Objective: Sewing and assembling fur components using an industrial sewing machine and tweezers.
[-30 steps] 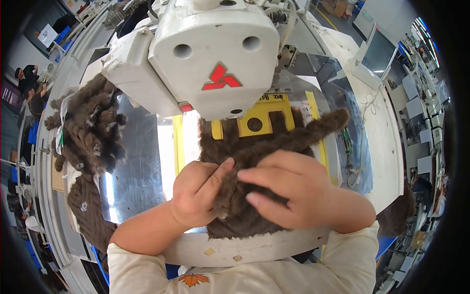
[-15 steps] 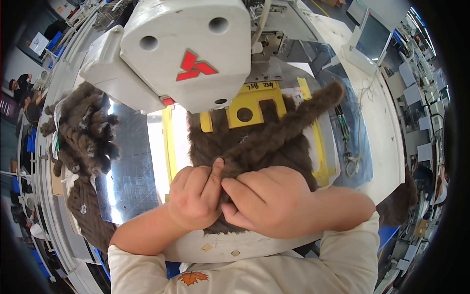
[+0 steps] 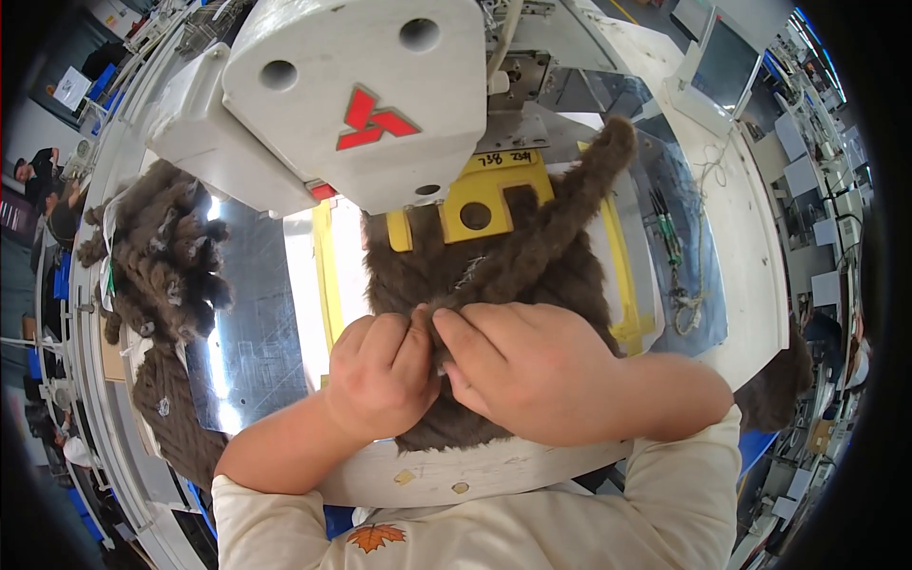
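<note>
A long brown furry tube lies slantwise over a brown plush fabric piece, its far end pointing up and right. My left hand and my right hand meet at the tube's near end, thumbs and fingers pinched together. The right hand's fingers are closed on the tube end. The left hand is closed close against it; what lies within its fingers is hidden. Pale thread stitches show on the fabric just beyond my hands. A yellow plate with a round hole rests on the fabric's far part.
A large white sewing machine head hangs over the work. Several brown furry tubes are piled at left, above a brown fabric piece. Green-handled snips lie at right, near a screen. Yellow tape edges the sheet.
Both hands have shifted slightly away from me, the right one most. The furry tube's far end has swung up and left, and more pale stitching shows beyond my hands.
</note>
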Action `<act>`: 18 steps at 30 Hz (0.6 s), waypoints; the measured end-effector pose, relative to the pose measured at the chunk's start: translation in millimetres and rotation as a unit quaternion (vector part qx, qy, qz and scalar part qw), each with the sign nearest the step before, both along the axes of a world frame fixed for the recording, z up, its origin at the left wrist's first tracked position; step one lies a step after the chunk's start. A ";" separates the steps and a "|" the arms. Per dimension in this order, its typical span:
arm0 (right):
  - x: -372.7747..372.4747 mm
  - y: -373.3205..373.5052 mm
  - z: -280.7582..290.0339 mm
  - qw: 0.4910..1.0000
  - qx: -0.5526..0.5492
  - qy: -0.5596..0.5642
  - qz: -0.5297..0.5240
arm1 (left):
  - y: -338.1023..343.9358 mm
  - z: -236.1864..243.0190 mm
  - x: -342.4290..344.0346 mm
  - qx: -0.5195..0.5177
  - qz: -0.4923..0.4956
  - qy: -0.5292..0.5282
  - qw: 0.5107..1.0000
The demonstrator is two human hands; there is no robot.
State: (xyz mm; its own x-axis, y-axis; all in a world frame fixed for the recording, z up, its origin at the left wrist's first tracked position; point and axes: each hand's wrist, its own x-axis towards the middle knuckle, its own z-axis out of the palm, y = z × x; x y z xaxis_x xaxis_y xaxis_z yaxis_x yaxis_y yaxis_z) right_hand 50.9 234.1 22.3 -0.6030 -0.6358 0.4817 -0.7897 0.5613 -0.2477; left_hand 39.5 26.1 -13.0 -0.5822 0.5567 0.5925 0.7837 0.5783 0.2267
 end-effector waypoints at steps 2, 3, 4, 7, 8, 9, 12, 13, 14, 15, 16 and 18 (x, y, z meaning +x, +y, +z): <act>2.0 -1.8 -0.2 1.000 0.025 0.016 -0.003 | 2.1 -0.2 0.5 -0.001 -0.007 -0.001 1.000; 2.7 -2.4 -0.2 0.998 0.050 0.033 -0.004 | 3.0 -1.2 0.9 -0.002 -0.010 0.006 1.000; 2.1 -2.1 0.1 0.998 0.050 0.032 -0.005 | 3.4 -1.9 1.1 -0.004 -0.011 0.013 1.000; -0.3 0.6 2.6 0.998 0.056 0.034 0.005 | 3.1 -0.6 1.3 -0.008 -0.015 0.005 1.000; 0.0 2.3 3.4 0.999 0.040 0.008 0.009 | 3.2 -1.1 0.7 -0.007 -0.018 0.004 1.000; 0.1 3.9 4.6 0.999 0.025 -0.018 0.014 | 3.3 -2.0 -0.4 -0.008 -0.018 0.007 1.000; -7.2 6.3 13.0 0.999 0.021 -0.018 0.035 | 1.3 0.5 -1.2 -0.014 -0.011 0.002 1.000; -6.0 5.9 11.4 0.999 0.021 -0.019 0.035 | 1.5 1.2 -1.4 -0.013 -0.014 -0.008 1.000; -3.8 5.1 8.5 0.999 0.024 -0.033 0.026 | 1.3 0.0 -1.9 -0.013 -0.014 -0.008 1.000; -2.2 4.5 6.8 0.998 0.027 -0.047 0.016 | 0.9 -1.8 -2.6 -0.016 -0.016 -0.003 1.000; -0.9 4.4 7.1 0.998 0.028 -0.048 0.015 | 0.7 -3.3 -3.2 -0.018 -0.021 0.002 1.000; 0.6 4.5 8.8 0.998 0.056 -0.029 0.007 | -0.2 -3.1 -2.1 -0.017 -0.027 -0.011 0.999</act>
State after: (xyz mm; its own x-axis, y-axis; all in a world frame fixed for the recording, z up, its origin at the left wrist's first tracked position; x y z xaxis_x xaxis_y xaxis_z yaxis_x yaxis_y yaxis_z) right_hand 51.5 238.6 31.1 -0.6186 -0.6926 0.3710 -0.7838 0.5770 -0.2298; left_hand 37.4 25.9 -16.1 -0.5639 0.6075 0.5594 0.8087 0.5435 0.2250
